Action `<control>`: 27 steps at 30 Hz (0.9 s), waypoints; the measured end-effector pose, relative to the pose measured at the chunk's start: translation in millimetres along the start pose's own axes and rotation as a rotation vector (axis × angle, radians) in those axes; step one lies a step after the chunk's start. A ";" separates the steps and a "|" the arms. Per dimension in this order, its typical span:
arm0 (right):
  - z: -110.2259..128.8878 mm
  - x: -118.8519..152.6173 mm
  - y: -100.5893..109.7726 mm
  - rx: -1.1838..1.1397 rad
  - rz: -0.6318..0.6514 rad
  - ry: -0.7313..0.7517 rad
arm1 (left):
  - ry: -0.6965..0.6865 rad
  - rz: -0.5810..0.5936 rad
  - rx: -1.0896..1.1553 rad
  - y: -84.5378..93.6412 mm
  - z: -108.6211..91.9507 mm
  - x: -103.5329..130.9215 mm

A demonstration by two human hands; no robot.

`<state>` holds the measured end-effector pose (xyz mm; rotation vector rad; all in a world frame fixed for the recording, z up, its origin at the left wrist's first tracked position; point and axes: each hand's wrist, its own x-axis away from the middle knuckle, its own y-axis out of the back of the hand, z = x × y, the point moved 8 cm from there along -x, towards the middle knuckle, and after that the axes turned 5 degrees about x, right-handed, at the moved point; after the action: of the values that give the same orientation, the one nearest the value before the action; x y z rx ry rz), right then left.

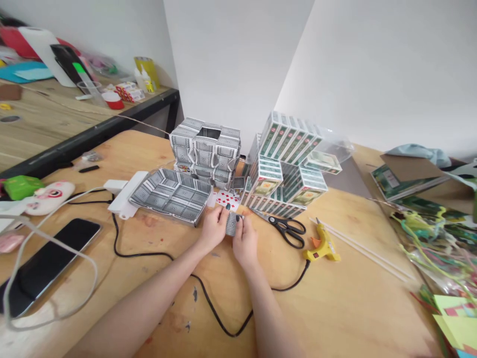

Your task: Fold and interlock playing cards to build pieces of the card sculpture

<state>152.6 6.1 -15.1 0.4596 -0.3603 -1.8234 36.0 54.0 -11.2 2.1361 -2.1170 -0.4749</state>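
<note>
A small grey patterned playing card (231, 224) is held between my two hands near the middle of the table. My left hand (214, 227) pinches its left side, and my right hand (245, 240) grips its right side. Just beyond the hands lie face-up cards with red diamonds (227, 199). To the left is a shallow tray built of grey cards (175, 195). Behind it stands a box-like structure of the same cards (206, 151), with a square opening on top. Green-and-white card boxes (286, 139) are stacked beyond my right hand.
Black scissors (286, 228) and a yellow glue gun (322, 247) lie to the right, its black cable looping under my forearms. White sticks (367, 251) lie farther right. A power strip (128, 194), phone (48, 263) and white cable are at the left.
</note>
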 end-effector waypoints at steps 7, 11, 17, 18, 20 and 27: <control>-17.1 -2.5 -6.5 -0.170 0.032 -0.129 | 0.217 0.093 0.341 -8.7 16.3 3.1; -21.6 -3.9 2.6 -0.099 -0.025 -0.135 | 0.036 0.135 0.109 -12.1 1.4 6.8; -7.8 -4.3 6.2 0.150 -0.041 -0.033 | -0.079 0.136 -0.104 -16.2 -3.6 11.6; -6.6 -4.3 5.6 0.197 -0.035 -0.025 | -0.093 0.137 -0.133 -16.5 -4.2 12.4; -6.2 -4.8 5.3 0.280 -0.025 -0.019 | -0.115 0.143 -0.208 -16.5 -5.2 13.4; -10.5 -8.4 10.2 0.422 -0.034 -0.021 | -0.260 0.057 -0.465 -5.5 -14.3 10.1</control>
<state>168.4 11.0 -18.4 0.7396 -0.7620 -1.7859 45.2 42.1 -0.8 1.8232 -1.9248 -1.1623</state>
